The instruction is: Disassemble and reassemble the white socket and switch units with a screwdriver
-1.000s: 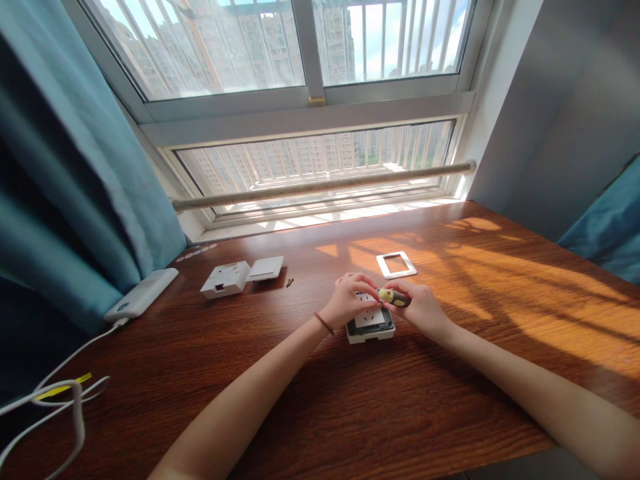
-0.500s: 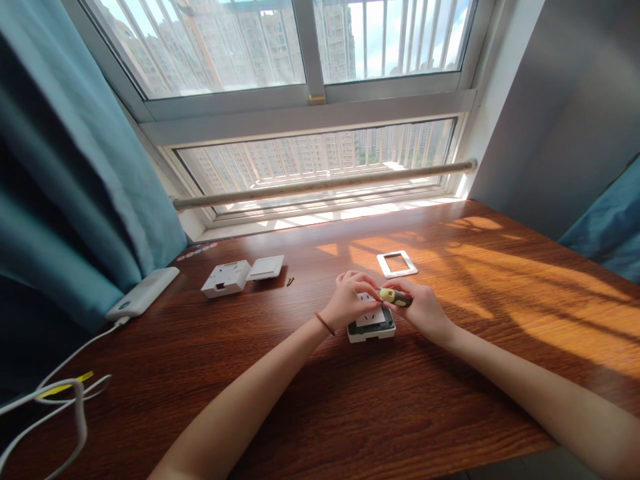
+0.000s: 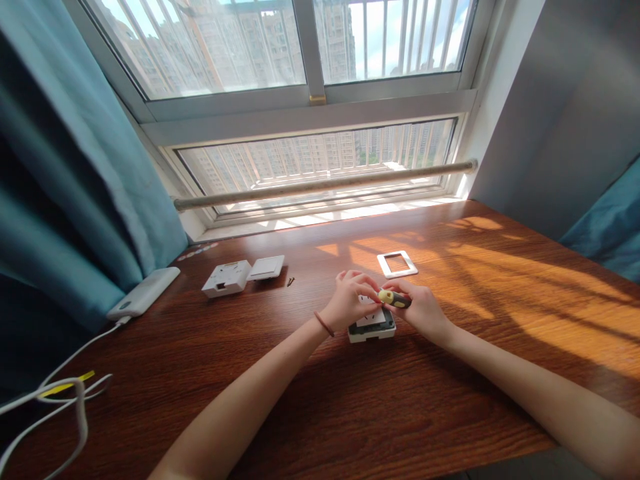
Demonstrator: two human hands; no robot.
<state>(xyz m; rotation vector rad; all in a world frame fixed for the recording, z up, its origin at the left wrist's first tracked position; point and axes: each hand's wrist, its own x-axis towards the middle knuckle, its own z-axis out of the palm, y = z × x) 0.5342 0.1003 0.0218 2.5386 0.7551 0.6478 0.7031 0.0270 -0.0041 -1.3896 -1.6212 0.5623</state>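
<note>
A white wall socket [image 3: 371,320] with dark slots rests in a white mounting box [image 3: 373,337] on the brown table, its dark inner rim showing at the front. In my right hand [image 3: 421,308] is a screwdriver [image 3: 395,299] with a yellow and dark grey handle, tilted over the box's right side. My left hand [image 3: 354,298] covers the socket's far left part. Its thumb and fingers pinch together close to the screwdriver's tip; whether they hold a screw or the shaft is hidden.
Beyond my hands lies a white square frame [image 3: 383,266]. To the left are a second white box [image 3: 226,279], a white switch panel [image 3: 266,267] and two screws [image 3: 291,282]. A white power bank [image 3: 144,293] with a cable [image 3: 83,343] is at the curtain.
The screwdriver handle has shifted very slightly left and turned a little in my right hand. My left hand stays in place, and the socket and box look unmoved.
</note>
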